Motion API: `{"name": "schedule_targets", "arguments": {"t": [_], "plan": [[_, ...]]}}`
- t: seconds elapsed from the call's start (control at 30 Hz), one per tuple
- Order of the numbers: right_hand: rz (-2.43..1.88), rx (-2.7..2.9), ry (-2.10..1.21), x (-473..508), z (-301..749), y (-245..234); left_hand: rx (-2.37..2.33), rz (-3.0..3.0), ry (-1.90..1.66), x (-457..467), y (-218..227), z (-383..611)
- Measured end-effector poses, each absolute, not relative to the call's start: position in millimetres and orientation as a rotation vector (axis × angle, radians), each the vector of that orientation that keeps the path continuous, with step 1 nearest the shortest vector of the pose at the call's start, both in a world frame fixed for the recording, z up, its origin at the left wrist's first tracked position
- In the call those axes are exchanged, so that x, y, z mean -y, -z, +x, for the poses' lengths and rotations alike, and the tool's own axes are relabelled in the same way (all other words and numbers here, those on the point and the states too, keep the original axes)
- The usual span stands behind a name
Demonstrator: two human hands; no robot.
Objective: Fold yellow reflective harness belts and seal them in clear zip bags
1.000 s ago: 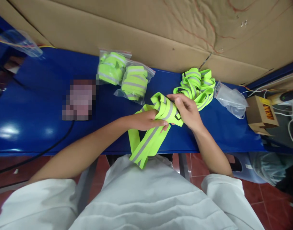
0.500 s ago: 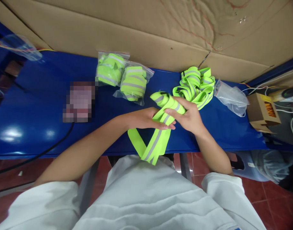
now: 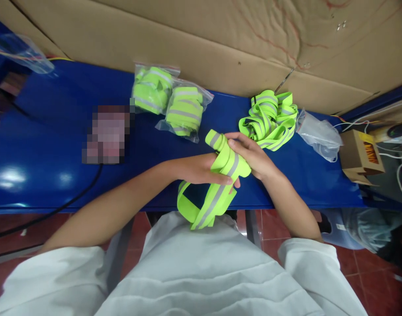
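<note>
A neon yellow-green reflective strap (image 3: 233,163) with a grey stripe is bunched between my two hands, above the table's front edge. My left hand (image 3: 217,172) grips it from the left, thumb across the front and fingertips showing past its right side. From the upper right, my right hand (image 3: 251,154) holds the folded upper part. Loops of the strap hang below my left hand, down to the front of my shirt. A loose pile of similar straps (image 3: 269,120) lies just beyond my right hand.
Two clear zip bags (image 3: 184,112) with rolled straps lie at the back of the blue table (image 3: 148,184). At right are a clear plastic bag (image 3: 319,134) and an open cardboard box (image 3: 360,156). A blurred-out object (image 3: 108,134) and black cable (image 3: 79,199) are at left.
The folded upper part of the strap has turned in my hands, its end now pointing up and left. The hanging loop at left has opened wider.
</note>
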State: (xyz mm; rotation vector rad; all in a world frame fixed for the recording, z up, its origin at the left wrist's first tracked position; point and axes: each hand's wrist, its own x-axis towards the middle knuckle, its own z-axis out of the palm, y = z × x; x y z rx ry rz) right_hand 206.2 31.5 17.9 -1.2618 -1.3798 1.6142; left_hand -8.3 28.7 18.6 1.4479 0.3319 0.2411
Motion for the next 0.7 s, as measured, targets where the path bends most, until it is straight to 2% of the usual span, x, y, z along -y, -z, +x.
{"name": "schedule_targets", "arguments": {"t": [0.07,0.13,0.27,0.4,0.57,0.7], "plan": [[-1.233,1.546,-1.356,-30.7,206.6,-17.8,-0.307,1.456,-0.225,-29.3,-19.5,-7.8],[-1.166,1.74,-1.265,-27.6,209.0,-23.3,-0.306,1.441,-0.23,-29.4,-20.1,-7.0],[-1.08,1.991,-1.45,-16.7,211.0,-35.3,-0.332,1.533,-0.289,-29.7,-21.2,-6.1],[-1.169,1.943,-1.522,-9.7,204.8,-32.8,-0.37,1.542,-0.262,-30.2,-22.6,-8.2],[-1.14,1.952,-1.157,-11.4,203.4,-30.9,-0.458,1.147,-0.149,-31.2,-22.6,-12.5],[-1.171,1.861,-0.977,-14.0,209.2,-43.7,-0.627,0.966,-0.196,-30.1,-26.1,-13.2]]}}
